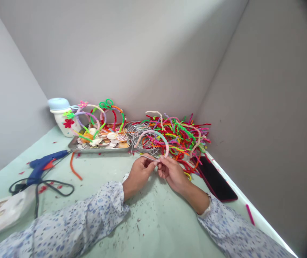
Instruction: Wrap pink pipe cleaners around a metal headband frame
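Note:
A headband (157,134) partly wrapped in pale pink, teal and peach pipe cleaner arches up from between my hands. My right hand (173,173) pinches its lower end, near the pink wrapping. Close beside it, my left hand (139,175) is closed, its thumb and forefinger meeting at the same end on a thin greyish-pink strip. The exact hold there is partly hidden by the fingers. Just behind the hands lie a coil of bare metal headbands (137,135) and a heap of colourful pipe cleaners (182,129).
A metal tray (102,150) holds shell-like pieces and several finished headbands (113,107). A white bottle with a blue cap (64,120) stands behind it. On the left lie a blue glue gun (42,165), its cord and a plastic bag (6,211); a black phone (215,179) lies right.

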The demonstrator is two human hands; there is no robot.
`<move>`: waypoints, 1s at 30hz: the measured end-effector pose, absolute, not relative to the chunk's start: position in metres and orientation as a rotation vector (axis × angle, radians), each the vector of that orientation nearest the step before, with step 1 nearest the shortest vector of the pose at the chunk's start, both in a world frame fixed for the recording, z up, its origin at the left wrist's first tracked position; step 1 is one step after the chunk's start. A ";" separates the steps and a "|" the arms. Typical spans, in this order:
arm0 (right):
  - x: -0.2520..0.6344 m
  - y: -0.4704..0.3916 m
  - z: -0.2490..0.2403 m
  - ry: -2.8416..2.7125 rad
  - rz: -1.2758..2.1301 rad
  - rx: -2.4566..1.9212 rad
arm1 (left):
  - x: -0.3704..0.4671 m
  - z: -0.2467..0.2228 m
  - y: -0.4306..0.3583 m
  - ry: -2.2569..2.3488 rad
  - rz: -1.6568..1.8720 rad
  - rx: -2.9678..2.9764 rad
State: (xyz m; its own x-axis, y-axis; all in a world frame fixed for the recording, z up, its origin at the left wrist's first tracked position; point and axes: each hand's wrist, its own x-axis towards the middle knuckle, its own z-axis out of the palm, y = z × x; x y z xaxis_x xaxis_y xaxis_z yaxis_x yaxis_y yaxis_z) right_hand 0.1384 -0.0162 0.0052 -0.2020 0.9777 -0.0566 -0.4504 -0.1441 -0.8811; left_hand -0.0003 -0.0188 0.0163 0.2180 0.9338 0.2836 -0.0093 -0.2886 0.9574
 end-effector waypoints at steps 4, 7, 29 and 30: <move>0.138 -0.017 0.005 -0.929 1.620 -0.818 | -0.001 0.017 -0.020 0.934 1.254 1.593; 0.139 -0.017 0.005 -0.942 1.627 -0.808 | -0.002 0.018 -0.021 0.937 1.254 1.619; 0.142 -0.016 0.007 -0.903 1.691 -0.778 | -0.001 0.020 -0.024 1.031 1.303 1.810; 0.142 -0.016 0.007 -0.910 1.696 -0.779 | -0.002 0.020 -0.024 1.032 1.302 1.815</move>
State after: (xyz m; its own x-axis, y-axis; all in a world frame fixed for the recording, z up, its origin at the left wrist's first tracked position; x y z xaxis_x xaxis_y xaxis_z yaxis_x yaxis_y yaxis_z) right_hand 0.1419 -0.0160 0.0071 -0.2754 0.9587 -0.0712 -0.4704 -0.1990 -0.8597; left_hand -0.0015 -0.0236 0.0202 0.1903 0.8827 0.4297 0.2165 -0.4646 0.8586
